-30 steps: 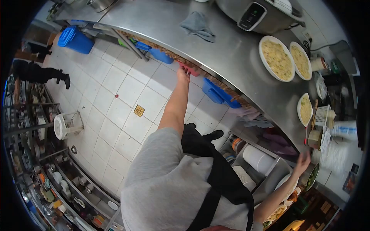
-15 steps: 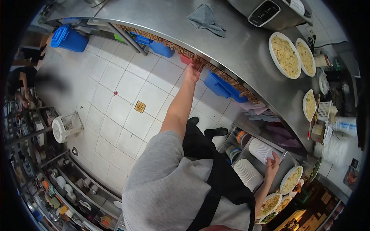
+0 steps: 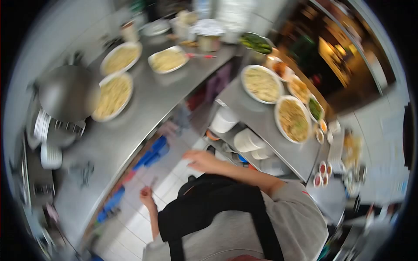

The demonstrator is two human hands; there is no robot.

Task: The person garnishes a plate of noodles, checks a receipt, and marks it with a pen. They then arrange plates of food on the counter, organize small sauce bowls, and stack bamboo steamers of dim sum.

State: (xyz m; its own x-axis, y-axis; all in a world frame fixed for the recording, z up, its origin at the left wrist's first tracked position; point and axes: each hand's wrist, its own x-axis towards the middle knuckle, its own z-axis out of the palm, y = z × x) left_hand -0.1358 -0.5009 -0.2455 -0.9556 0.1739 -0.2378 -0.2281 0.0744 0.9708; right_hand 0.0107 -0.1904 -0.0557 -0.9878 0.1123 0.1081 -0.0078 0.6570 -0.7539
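Pale floor tiles (image 3: 126, 217) lie left of the steel side table (image 3: 246, 108). Under its top, near the right hand (image 3: 198, 161), stand round white stacks (image 3: 224, 120), blurred. That hand is loosely open, left of the table; farther left, the left hand (image 3: 147, 195) blurs, so I cannot tell its grip.

Widespread motion blur (dark corners).
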